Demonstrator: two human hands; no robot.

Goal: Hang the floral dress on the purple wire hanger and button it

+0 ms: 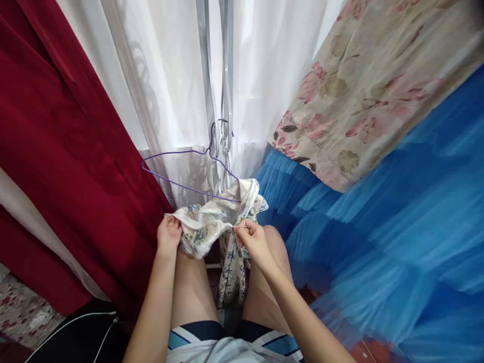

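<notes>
A light floral garment (206,224) hangs by one shoulder on the right arm of a purple wire hanger (172,153); its lower part drops between my knees. My left hand (169,234) has its fingers closed on the garment's left edge. With thumb and fingers pinched, my right hand (252,239) grips the cloth near its middle. The hanger's left arm is bare, and its hook rests at a grey metal strip (215,96). Exactly which part of the garment each hand holds, I cannot tell.
White curtains (166,75) hang behind the hanger. Red curtain cloth (75,126) covers the left side. At the right hang a beige floral cloth (351,96) and a blue tulle fabric (378,242). A black item with white cord (75,335) lies at lower left.
</notes>
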